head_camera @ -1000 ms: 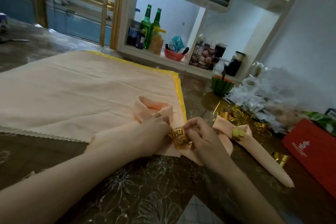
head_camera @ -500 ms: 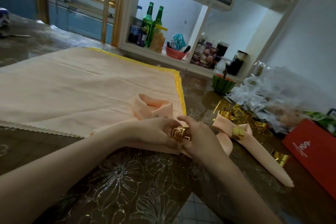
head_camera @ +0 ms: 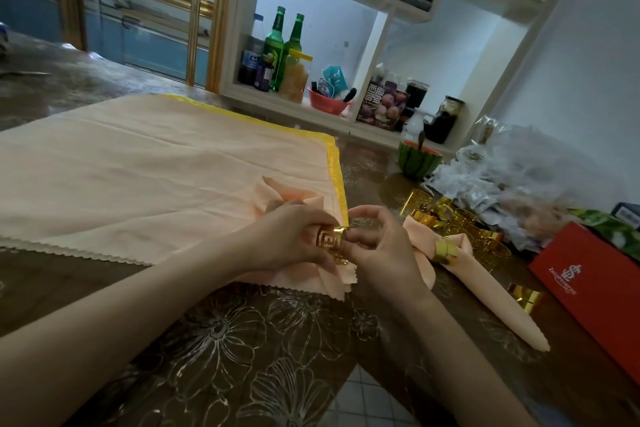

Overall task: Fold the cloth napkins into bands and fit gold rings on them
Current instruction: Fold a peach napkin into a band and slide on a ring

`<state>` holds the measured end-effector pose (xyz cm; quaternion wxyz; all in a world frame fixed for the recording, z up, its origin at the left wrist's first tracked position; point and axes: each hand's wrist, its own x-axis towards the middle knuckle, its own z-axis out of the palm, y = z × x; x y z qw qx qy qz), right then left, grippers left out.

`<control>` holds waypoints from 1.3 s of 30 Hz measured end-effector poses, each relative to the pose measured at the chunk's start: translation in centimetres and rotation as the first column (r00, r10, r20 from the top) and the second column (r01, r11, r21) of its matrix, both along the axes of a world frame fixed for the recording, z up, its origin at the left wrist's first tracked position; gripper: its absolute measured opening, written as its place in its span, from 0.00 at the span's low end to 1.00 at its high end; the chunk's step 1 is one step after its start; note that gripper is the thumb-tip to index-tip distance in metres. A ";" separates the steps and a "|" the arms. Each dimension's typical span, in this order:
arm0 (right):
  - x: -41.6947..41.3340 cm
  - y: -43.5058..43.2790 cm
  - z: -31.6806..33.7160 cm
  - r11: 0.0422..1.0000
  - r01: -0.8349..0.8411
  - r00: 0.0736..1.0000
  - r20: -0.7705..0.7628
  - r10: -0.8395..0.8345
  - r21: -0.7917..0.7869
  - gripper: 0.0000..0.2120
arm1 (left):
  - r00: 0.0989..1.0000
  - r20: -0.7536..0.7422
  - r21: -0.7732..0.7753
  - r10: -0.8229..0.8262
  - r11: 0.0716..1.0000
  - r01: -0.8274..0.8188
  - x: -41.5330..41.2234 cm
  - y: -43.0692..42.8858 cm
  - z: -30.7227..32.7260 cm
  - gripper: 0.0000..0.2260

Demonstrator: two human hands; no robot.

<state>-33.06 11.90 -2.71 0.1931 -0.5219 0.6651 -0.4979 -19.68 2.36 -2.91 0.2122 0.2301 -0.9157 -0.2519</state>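
On my feed the gold metal ring with a cut-out key pattern (head_camera: 329, 241) is dead centre. It sits round the gathered peach cloth napkin (head_camera: 294, 199), just above the near part of the brown flower-printed counter (head_camera: 225, 340). The left hand (head_camera: 291, 239) has its fingers curled over the napkin, thumb under the ring. The right hand (head_camera: 377, 246) pinches the ring's right edge with its fingertips. The napkin looks soft and bunched: it flares into loose folds beyond the left knuckles, and a zigzag-cut corner pokes out below the ring onto the counter.

Behind it a large peach cloth with a yellow border (head_camera: 156, 177) is spread flat. To the right lies a finished peach napkin cone (head_camera: 491, 298), banded near its wide end by a plain gold ring (head_camera: 445, 251). Past that there's a heap of loose gold rings (head_camera: 460, 222), and a single gold ring (head_camera: 524, 298) rests beside a red cardboard box (head_camera: 595, 288); I can't tell what the box holds.

Further back, a watermelon-patterned green bowl (head_camera: 415, 163) has a utensil handle sticking up out of it. Next to it is a pile of crumpled clear plastic bags (head_camera: 519, 177). On the white shelf (head_camera: 277, 99) a red plastic bowl (head_camera: 327, 104) holds small items too blurred to name, with two green glass bottles (head_camera: 275, 45) to its left.
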 end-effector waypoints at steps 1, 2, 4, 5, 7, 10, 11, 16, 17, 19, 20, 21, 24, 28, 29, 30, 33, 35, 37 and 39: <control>0.0 0.0 0.1 1.000 -0.008 1.000 0.015 0.008 -0.001 0.19 | 1.000 0.006 -0.039 0.013 0.999 -0.013 0.1 -0.2 0.1 0.22; -0.1 0.0 0.1 1.000 -0.010 1.000 0.001 0.010 -0.001 0.19 | 1.000 0.015 -0.064 0.018 0.998 -0.017 0.1 -0.4 0.1 0.22; -0.3 0.1 0.3 1.000 0.005 0.997 -0.078 -0.005 0.000 0.19 | 0.999 0.046 -0.093 0.018 0.996 -0.014 0.4 -0.9 -0.1 0.22; -0.4 0.1 0.4 1.000 0.006 0.994 -0.105 -0.007 -0.004 0.19 | 0.998 0.056 -0.094 0.022 0.995 -0.016 0.4 -1.1 -0.2 0.21; -0.6 0.3 0.6 1.000 -0.011 0.995 -0.103 0.009 -0.020 0.18 | 0.998 0.056 -0.099 0.024 0.995 -0.019 0.5 -1.7 -0.5 0.22; -0.9 0.6 1.0 0.999 -0.001 0.998 -0.067 -0.001 -0.037 0.15 | 0.994 0.075 -0.128 0.075 0.990 -0.065 0.8 -2.6 -0.6 0.22; -0.9 0.7 1.2 0.999 0.006 0.995 -0.097 -0.010 -0.037 0.14 | 0.993 0.075 -0.124 0.087 0.989 -0.077 1.0 -2.7 -0.6 0.22; -1.5 1.8 2.1 0.952 -0.088 0.868 -0.447 0.217 0.292 0.17 | 0.991 0.100 -0.165 0.091 0.984 -0.073 1.1 -2.5 -0.5 0.23; -1.4 1.9 2.0 0.926 -0.104 0.848 -0.454 0.273 0.362 0.17 | 0.990 0.105 -0.173 0.097 0.982 -0.078 1.1 -2.4 -0.5 0.24; -1.0 1.6 1.7 0.910 -0.127 0.879 -0.381 0.288 0.394 0.16 | 0.989 0.107 -0.175 0.105 0.981 -0.085 1.1 -2.3 -0.6 0.25; -0.6 1.3 1.5 0.916 -0.124 0.921 -0.300 0.250 0.382 0.14 | 0.989 0.102 -0.169 0.110 0.981 -0.092 1.1 -2.1 -0.8 0.25; -0.1 0.5 1.6 0.927 -0.109 0.948 -0.243 0.206 0.360 0.13 | 0.989 0.099 -0.174 0.113 0.980 -0.095 1.2 -2.1 -0.7 0.25; 0.3 -1.9 1.5 0.955 0.008 0.899 -0.421 0.124 0.298 0.10 | 0.990 0.092 -0.181 0.109 0.979 -0.091 1.3 -1.9 -0.8 0.25; 1.4 -3.7 0.3 0.980 0.092 0.884 -0.468 0.001 0.175 0.09 | 0.987 0.117 -0.134 0.113 0.986 -0.097 1.2 -2.1 -0.2 0.25; 1.6 -3.8 -0.2 0.981 0.120 0.898 -0.438 -0.043 0.151 0.08 | 0.985 0.150 -0.045 0.087 0.996 -0.081 1.4 -2.2 0.3 0.25; 1.8 -3.8 -0.7 0.980 0.149 0.903 -0.422 -0.079 0.133 0.08 | 0.985 0.166 0.085 0.048 0.994 -0.062 1.5 -2.3 1.0 0.25; 1.8 -3.7 -2.0 0.976 0.186 0.871 -0.478 -0.111 0.112 0.10 | 0.996 0.039 0.285 0.080 0.955 -0.088 1.5 -3.4 2.5 0.23; 1.9 -3.4 -2.3 0.981 0.167 0.883 -0.458 -0.103 0.101 0.13 | 0.975 -0.016 0.164 0.222 0.962 -0.216 0.5 -4.5 2.5 0.20; 2.0 -3.2 -2.1 0.986 0.153 0.850 -0.519 -0.094 0.071 0.12 | 0.956 0.057 0.111 0.288 0.950 -0.293 -1.4 -5.8 2.2 0.20; 2.3 -3.0 -1.8 0.995 0.088 0.787 -0.616 -0.042 0.045 0.11 | 0.919 0.253 0.070 0.303 0.941 -0.330 -3.3 -7.0 1.7 0.25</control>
